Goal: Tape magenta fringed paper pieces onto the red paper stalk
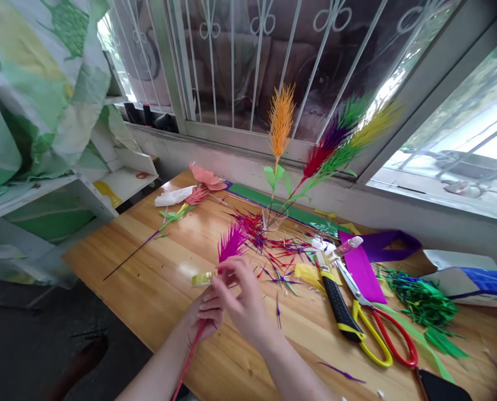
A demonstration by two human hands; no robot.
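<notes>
Head view: left hand (202,320) grips the red stem of a magenta paper plume (230,243), fingers closed around the stem near the table's front edge. Right hand (242,298) lies over the left, fingertips pinched at the plume's base, just beside a roll of clear tape (202,278). Plume head stands upright above both hands. Wooden table (148,278) carries scattered paper slivers (273,250) toward the middle. Right of the hands: black-and-yellow utility knife (340,306), scissors with red and yellow handles (378,328) touching it. At the back edge, a clear glass (274,217) holds orange, red and yellow-green plumes.
</notes>
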